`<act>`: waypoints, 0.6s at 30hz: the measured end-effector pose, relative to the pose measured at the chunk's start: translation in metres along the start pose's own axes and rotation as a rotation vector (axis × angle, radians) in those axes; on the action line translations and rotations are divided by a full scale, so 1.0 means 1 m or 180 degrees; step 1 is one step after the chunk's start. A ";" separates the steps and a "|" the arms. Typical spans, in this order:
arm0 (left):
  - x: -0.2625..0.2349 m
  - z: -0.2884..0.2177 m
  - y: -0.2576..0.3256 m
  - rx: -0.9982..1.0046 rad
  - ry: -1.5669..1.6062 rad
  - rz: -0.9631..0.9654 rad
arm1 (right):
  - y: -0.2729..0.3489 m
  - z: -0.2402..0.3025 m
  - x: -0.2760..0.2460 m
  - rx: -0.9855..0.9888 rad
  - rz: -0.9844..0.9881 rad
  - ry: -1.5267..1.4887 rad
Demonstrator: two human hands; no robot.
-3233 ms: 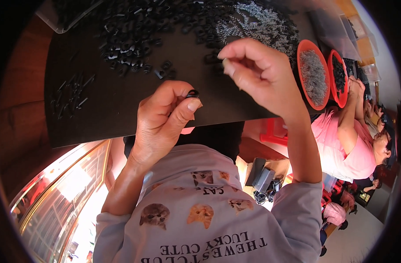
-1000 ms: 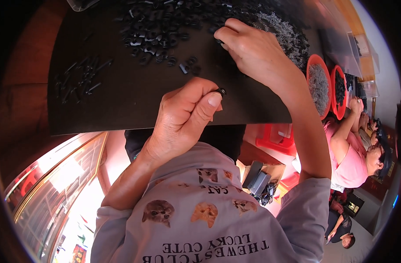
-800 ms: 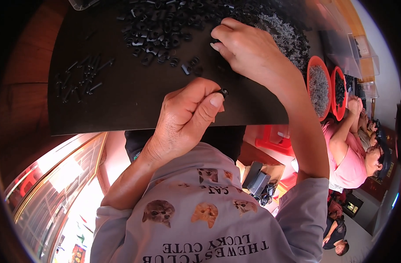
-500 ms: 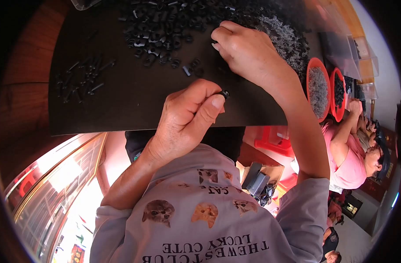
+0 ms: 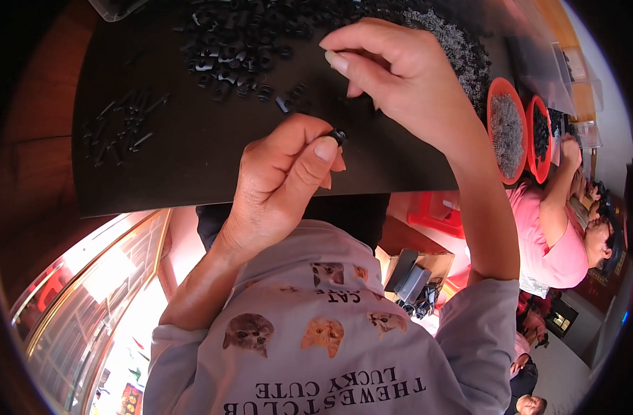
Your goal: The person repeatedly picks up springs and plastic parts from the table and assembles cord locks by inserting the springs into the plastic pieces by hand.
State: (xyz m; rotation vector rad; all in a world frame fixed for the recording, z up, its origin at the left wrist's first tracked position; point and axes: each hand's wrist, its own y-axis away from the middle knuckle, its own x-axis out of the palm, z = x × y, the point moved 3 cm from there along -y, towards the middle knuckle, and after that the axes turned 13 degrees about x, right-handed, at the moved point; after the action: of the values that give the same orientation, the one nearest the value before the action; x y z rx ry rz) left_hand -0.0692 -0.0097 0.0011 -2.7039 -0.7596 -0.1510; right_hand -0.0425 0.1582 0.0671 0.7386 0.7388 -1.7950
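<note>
Near the front of the dark table, my left hand (image 5: 278, 183) is closed in a pinch. A small round black plastic part (image 5: 338, 136) sticks out between its thumb and forefinger. My right hand (image 5: 399, 79) hovers farther up and to the right, thumb and forefinger tips close together. Anything between those tips is too small to make out. Beyond both hands spreads a heap of short black tubular plastic parts (image 5: 237, 59), with a few loose black pieces (image 5: 285, 104) at its near edge. A pile of small clear-grey pieces (image 5: 451, 52) lies beyond my right wrist.
Several thin black pins (image 5: 129, 124) lie at the table's left. On the right stand a red basin of grey pieces (image 5: 491, 131) and a red basin of black parts (image 5: 532, 155). Clear plastic bins (image 5: 558, 76) stand behind them. A person in pink (image 5: 548, 235) sits at the right.
My right hand has turned and its fingers have lifted from beside the black heap. My left hand has shifted slightly left and up, still pinching the black part.
</note>
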 end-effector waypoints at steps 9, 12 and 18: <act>0.002 -0.002 -0.003 -0.0019 0.0450 -0.0322 | 0.038 0.003 -0.006 0.0670 0.0648 -0.2033; 0.001 -0.001 -0.002 -0.0143 0.0522 -0.0371 | 0.042 0.007 -0.004 0.0845 0.0739 -0.2157; 0.001 -0.002 -0.003 -0.0206 0.0645 -0.0432 | 0.040 0.007 -0.010 0.1134 0.0912 -0.2117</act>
State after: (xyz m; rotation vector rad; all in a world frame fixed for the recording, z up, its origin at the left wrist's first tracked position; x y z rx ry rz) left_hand -0.0698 -0.0071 0.0038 -2.6433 -0.8889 -0.4813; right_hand -0.0027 0.1467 0.0734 0.3949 -0.1248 -1.7645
